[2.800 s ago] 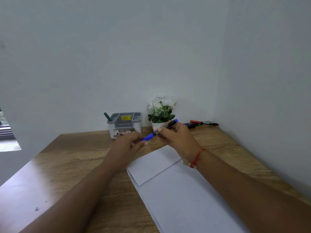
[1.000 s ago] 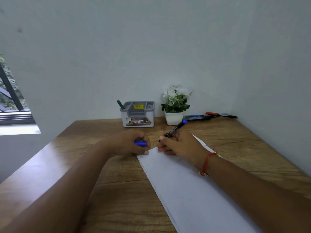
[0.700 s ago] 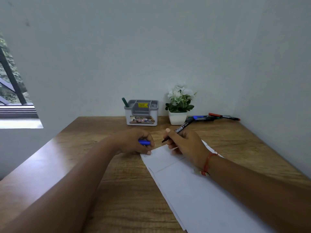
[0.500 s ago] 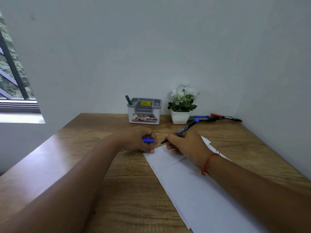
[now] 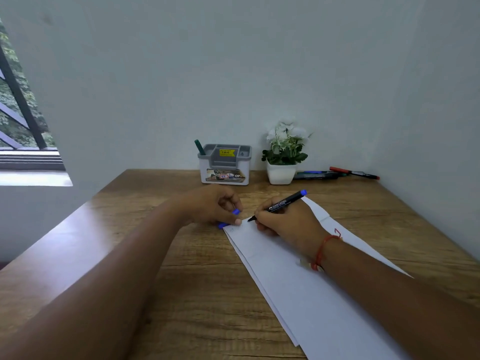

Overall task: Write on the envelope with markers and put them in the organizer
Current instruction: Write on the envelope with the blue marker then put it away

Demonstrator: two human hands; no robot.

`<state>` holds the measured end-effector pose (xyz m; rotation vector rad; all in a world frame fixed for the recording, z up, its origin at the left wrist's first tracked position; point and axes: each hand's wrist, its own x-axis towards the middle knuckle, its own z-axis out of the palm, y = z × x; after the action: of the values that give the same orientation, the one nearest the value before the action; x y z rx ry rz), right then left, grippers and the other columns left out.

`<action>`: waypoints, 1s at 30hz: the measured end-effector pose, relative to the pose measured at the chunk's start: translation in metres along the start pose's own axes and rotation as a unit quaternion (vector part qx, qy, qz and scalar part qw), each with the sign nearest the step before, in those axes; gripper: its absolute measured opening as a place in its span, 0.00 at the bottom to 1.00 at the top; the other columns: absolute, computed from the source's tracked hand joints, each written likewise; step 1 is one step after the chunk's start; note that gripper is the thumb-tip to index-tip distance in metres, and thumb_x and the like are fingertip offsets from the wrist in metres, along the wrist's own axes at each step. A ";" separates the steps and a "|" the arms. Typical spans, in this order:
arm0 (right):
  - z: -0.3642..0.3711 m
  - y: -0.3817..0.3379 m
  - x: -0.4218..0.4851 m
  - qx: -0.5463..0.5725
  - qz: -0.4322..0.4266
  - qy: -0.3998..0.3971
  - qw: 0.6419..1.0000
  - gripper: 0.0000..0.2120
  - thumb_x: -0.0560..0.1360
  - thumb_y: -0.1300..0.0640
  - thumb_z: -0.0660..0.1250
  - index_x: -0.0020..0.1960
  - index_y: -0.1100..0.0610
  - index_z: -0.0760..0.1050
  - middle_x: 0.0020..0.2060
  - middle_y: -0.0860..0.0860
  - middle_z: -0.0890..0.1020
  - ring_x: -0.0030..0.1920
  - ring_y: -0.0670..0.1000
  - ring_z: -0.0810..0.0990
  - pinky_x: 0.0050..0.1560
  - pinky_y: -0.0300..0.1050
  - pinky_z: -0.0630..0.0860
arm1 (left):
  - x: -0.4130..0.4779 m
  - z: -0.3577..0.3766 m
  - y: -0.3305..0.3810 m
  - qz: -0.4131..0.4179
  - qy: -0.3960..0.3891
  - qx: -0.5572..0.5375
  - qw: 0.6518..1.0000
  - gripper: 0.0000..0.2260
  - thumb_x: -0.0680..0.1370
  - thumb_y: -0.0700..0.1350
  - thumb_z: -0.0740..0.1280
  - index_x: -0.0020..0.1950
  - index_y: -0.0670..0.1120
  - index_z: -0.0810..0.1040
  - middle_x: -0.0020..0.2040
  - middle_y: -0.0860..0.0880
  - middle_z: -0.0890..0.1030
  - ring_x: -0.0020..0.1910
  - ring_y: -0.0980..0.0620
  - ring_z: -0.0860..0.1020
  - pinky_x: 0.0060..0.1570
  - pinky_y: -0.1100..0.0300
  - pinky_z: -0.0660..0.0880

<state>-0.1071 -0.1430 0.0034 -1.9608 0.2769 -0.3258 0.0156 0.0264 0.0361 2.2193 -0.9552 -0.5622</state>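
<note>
At a wooden desk [image 5: 181, 281], a person's right hand [image 5: 285, 222] pinches a black marker [image 5: 281, 203] in a writing grip, its tip on the far corner of a white envelope [image 5: 298, 281]. The left hand [image 5: 210, 206], fingers curled round the marker's blue cap [image 5: 235, 211], rests at the same corner with a fingertip at the paper's edge. It seems placed there to steady the envelope against the drag of the tip and to have the cap ready.

The envelope lies aslant, running from under the hands toward the near right of the view, an angle that suits a right-handed writer. The right forearm lies across it and likely helps hold it down. A red mark [image 5: 337, 232] shows on the paper beside the wrist (what it says cannot be read).

Against the back wall stands the grey organizer [image 5: 224, 165], one green marker [image 5: 200, 147] leaning in its left compartment. A potted plant [image 5: 284, 152] sits just to its right, and spare markers [image 5: 335, 174] lie beyond it, well apart from the hands.

On this showing the writing is under way and most of the stowing is yet to come. The marker in use would need its cap before going into the organizer.
</note>
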 end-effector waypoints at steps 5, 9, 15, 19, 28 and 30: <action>-0.002 -0.001 0.001 -0.010 -0.007 -0.009 1.000 0.06 0.72 0.60 0.69 0.44 0.58 0.84 0.39 0.56 0.87 0.37 0.51 0.82 0.44 0.50 0.81 | 0.002 0.002 0.001 0.016 -0.015 0.063 0.998 0.12 0.70 0.47 0.77 0.53 0.53 0.82 0.45 0.54 0.80 0.37 0.60 0.75 0.33 0.71 0.70; -0.002 -0.001 0.001 -0.032 -0.008 -0.006 0.999 0.05 0.71 0.58 0.70 0.43 0.56 0.85 0.37 0.53 0.87 0.39 0.51 0.85 0.47 0.51 0.83 | 0.004 0.002 -0.003 0.020 -0.028 0.053 0.998 0.12 0.71 0.46 0.77 0.53 0.52 0.83 0.41 0.55 0.79 0.34 0.63 0.75 0.33 0.71 0.71; 0.000 -0.003 0.006 -0.030 0.024 0.037 0.999 0.09 0.72 0.56 0.71 0.38 0.60 0.84 0.32 0.54 0.86 0.32 0.51 0.83 0.48 0.55 0.85 | 0.006 0.002 -0.003 0.024 -0.042 0.058 0.997 0.11 0.73 0.45 0.75 0.54 0.51 0.83 0.38 0.58 0.79 0.31 0.66 0.75 0.37 0.68 0.71; 0.000 -0.007 0.005 -0.078 0.012 0.024 0.997 0.08 0.70 0.56 0.71 0.40 0.61 0.84 0.33 0.54 0.86 0.32 0.48 0.83 0.45 0.54 0.84 | 0.006 0.002 -0.005 0.031 -0.041 0.057 0.997 0.11 0.72 0.45 0.76 0.54 0.52 0.84 0.40 0.58 0.80 0.33 0.65 0.76 0.37 0.68 0.71; -0.001 -0.010 -0.001 -0.086 0.014 0.006 0.996 0.07 0.70 0.54 0.71 0.43 0.58 0.85 0.34 0.51 0.87 0.33 0.43 0.82 0.44 0.45 0.83 | 0.003 0.002 -0.003 0.024 -0.049 0.047 0.997 0.12 0.74 0.44 0.74 0.57 0.53 0.82 0.42 0.57 0.77 0.37 0.63 0.74 0.33 0.75 0.69; -0.001 -0.012 -0.003 -0.100 0.010 0.004 0.995 0.07 0.71 0.54 0.71 0.43 0.57 0.84 0.33 0.49 0.85 0.30 0.38 0.79 0.35 0.34 0.78 | 0.003 0.001 -0.002 0.024 -0.053 0.057 0.997 0.12 0.75 0.44 0.73 0.57 0.53 0.82 0.41 0.58 0.77 0.36 0.64 0.74 0.33 0.75 0.68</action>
<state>-0.1102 -0.1382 0.0143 -2.1521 0.3440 -0.3020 0.0178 0.0247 0.0331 2.2786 -1.1176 -0.6228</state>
